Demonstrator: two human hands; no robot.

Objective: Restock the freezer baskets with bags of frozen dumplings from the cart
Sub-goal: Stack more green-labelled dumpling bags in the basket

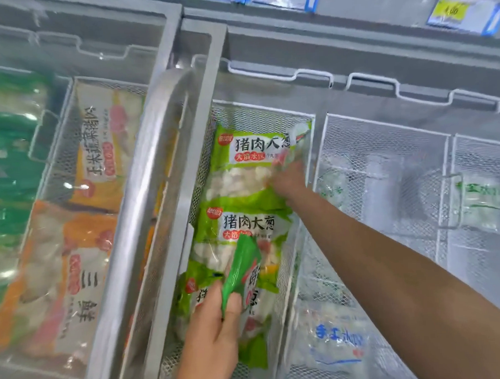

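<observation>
A: Where are the dumpling bags right now?

B: Mid-frame, in the narrow wire basket [304, 147] of the open freezer. A far green bag [250, 160] lies flat at the top of that basket, and a middle green bag [244, 226] overlaps its lower edge, just below centre.

A: And the hands?

B: The left hand [212, 331], at bottom centre, has its fingers and thumb curled round the upper edge of a third, near green bag [247, 278], which stands tilted in the lower end of the same basket. The right hand [288, 182] reaches in from the lower right across the basket's right wall and lies on the right side of the far green bag. It is blurred, so I cannot tell whether its fingers pinch the bag or only press on it.

A: What lies around that basket?

B: On the left, under the sliding glass lid [146, 194], orange bags [103, 144] sit in another basket, with dark green packs [10, 171] at the far left edge. On the right, baskets hold frosted clear bags [338, 340], one with blue print at the lower right. Price tags [450, 11] line the upper right edge.
</observation>
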